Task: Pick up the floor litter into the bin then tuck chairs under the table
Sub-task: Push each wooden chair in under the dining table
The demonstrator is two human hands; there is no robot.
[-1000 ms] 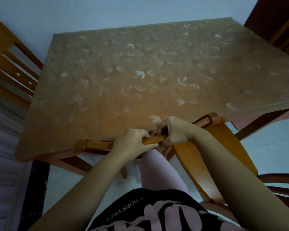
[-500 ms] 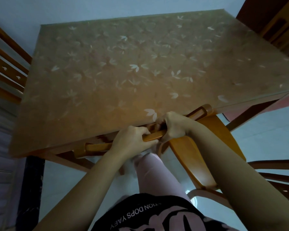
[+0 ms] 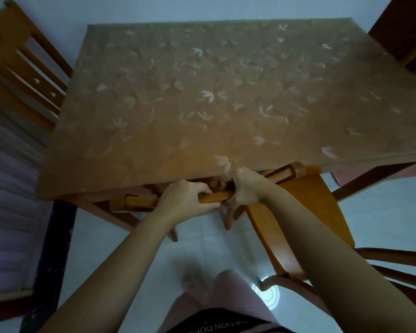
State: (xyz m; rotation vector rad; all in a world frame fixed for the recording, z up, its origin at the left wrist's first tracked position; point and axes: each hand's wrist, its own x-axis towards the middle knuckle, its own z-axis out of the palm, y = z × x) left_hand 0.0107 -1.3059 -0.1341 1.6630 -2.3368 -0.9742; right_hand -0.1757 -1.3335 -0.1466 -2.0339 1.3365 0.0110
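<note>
A brown table [image 3: 226, 97] with a pale flower pattern fills the upper view. A wooden chair stands at its near edge, its top rail [image 3: 139, 202] pressed close to the tabletop's rim. My left hand [image 3: 186, 199] grips the rail's middle. My right hand [image 3: 246, 188] grips the same rail just to the right, close beside the left. The chair's seat is hidden under the table. No litter or bin is in view.
A second wooden chair [image 3: 305, 227] stands pulled out on the white tiled floor at the right, its seat angled toward me. Another chair back [image 3: 22, 75] rises at the table's left side. A dark wooden piece [image 3: 408, 27] sits at the top right.
The chair rail in both hands has slid in toward the table's edge. My leg, earlier forward under the rail, has drawn back. The view has pulled slightly away.
</note>
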